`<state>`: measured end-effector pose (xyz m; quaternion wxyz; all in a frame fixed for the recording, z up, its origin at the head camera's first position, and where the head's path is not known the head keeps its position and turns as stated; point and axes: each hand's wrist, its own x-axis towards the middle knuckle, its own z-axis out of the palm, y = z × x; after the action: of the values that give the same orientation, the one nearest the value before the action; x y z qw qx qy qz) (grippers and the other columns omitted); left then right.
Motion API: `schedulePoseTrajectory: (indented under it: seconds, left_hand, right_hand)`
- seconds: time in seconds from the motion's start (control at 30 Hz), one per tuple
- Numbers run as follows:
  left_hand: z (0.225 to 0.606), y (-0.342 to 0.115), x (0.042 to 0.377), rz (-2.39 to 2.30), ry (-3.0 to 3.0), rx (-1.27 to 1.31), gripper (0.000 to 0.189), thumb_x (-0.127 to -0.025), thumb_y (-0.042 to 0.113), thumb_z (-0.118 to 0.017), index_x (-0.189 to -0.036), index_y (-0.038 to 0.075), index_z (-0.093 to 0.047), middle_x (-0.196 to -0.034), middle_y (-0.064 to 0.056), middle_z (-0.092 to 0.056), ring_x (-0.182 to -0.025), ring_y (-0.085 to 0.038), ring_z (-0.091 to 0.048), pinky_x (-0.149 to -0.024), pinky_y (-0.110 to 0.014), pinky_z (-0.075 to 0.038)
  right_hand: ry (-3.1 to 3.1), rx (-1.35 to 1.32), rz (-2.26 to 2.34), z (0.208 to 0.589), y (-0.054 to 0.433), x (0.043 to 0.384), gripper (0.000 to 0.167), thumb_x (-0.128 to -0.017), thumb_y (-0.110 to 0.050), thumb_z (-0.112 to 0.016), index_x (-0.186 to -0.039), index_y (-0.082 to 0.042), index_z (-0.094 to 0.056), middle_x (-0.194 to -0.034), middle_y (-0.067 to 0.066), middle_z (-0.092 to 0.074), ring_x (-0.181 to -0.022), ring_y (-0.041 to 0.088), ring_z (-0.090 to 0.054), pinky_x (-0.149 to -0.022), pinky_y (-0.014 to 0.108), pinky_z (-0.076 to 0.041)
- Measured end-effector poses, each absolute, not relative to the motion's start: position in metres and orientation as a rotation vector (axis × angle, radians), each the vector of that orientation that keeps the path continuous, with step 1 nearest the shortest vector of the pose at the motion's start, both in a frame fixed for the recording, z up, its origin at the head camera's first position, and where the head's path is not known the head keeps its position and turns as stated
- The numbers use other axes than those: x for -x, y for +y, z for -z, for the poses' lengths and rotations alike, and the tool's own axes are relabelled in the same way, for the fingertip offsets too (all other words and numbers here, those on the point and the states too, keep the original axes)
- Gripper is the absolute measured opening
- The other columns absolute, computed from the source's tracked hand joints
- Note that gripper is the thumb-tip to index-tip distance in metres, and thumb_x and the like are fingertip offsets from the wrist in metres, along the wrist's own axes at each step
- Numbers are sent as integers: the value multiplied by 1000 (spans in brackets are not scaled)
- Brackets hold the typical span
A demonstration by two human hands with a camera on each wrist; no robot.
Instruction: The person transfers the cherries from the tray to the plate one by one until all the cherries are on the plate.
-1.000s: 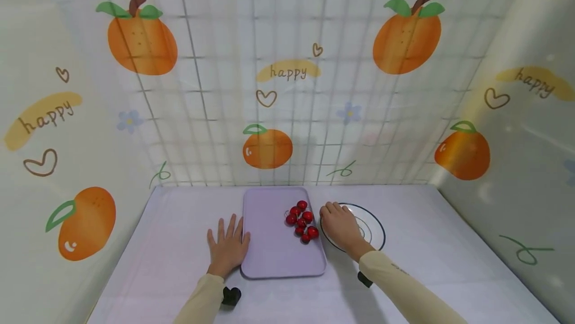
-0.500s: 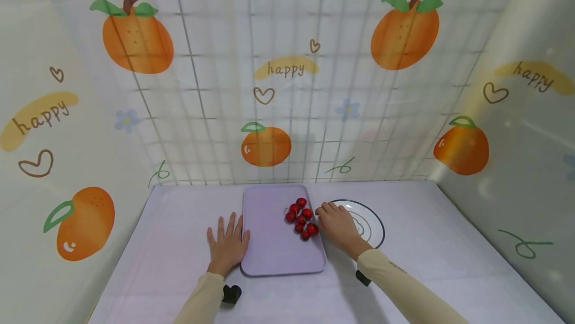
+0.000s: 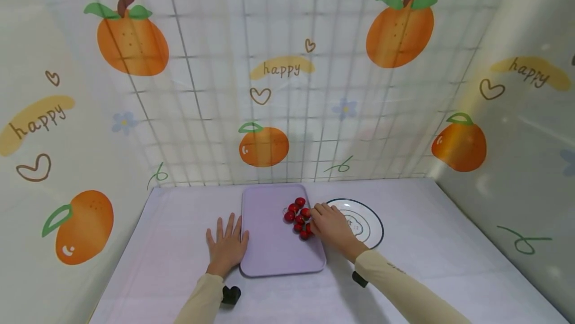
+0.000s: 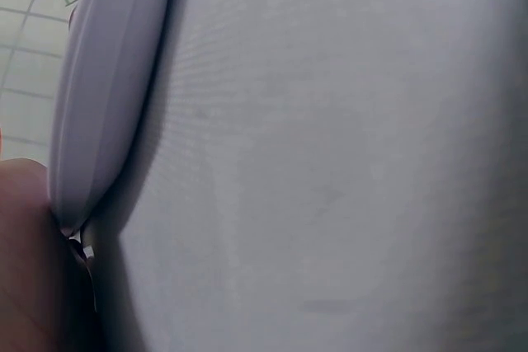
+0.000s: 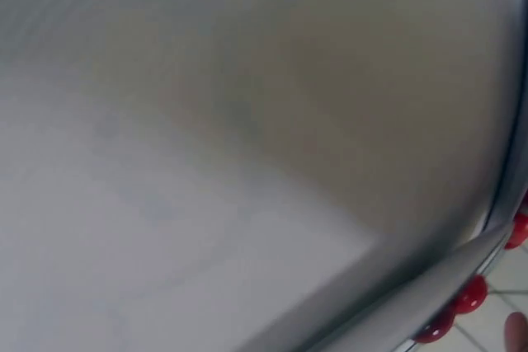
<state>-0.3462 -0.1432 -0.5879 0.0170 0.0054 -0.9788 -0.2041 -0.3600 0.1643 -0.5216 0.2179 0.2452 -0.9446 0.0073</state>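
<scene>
A lilac rectangular tray (image 3: 265, 249) lies on the table, with several shiny red cherries (image 3: 299, 219) bunched along its right side. My left hand (image 3: 226, 248) lies flat with fingers spread at the tray's left edge, thumb over the rim. The left wrist view shows the tray's side wall (image 4: 115, 80) against that hand. My right hand (image 3: 333, 228) reaches over the right rim, fingers loosely bent, fingertips right at the nearest cherries and partly covering one. In the right wrist view a fingertip (image 5: 516, 332) shows apart from a cherry (image 5: 470, 294).
A white plate (image 3: 370, 219) with a dark rim stands right of the tray, partly under my right hand. A white curtain (image 3: 287, 109) printed with oranges closes off the back and sides. The table (image 3: 179, 214) is covered in pale cloth.
My right hand has moved left from over the plate to the cherries at the tray's right side. The left hand stays in place. The head view has shifted slightly.
</scene>
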Motion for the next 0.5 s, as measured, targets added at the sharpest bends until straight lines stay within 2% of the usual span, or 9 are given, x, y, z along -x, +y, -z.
schedulePoseTrajectory:
  seconds: [0.17, 0.3, 0.5]
  left_hand:
    - [587, -143, 344, 634, -3055, -21, 65, -107, 53, -29, -165, 23, -25, -176, -1, -12, -163, -40, 1, -125, -70, 6]
    - [588, -143, 344, 642, -3049, -13, 65, -107, 52, -28, -164, 23, -25, -176, -2, -13, -163, -40, 1, -125, -70, 6]
    - [588, -144, 346, 634, -3039, -10, 64, -108, 53, -29, -165, 24, -25, -176, -1, -13, -163, -40, 0, -125, -71, 5]
  right_hand:
    - [-2691, -648, -47, 524, 157, 359, 22, -96, -28, -71, -109, -11, -67, -97, 2, -63, -93, 20, -55, -83, 38, -51]
    - [-2722, -607, -51, 526, 154, 359, 23, -97, -33, -69, -105, -11, -66, -96, 3, -64, -96, 22, -57, -89, 44, -53]
    - [-2724, -581, -46, 526, 151, 363, 25, -96, -36, -70, -98, -13, -64, -91, 3, -61, -91, 22, -53, -85, 43, -51]
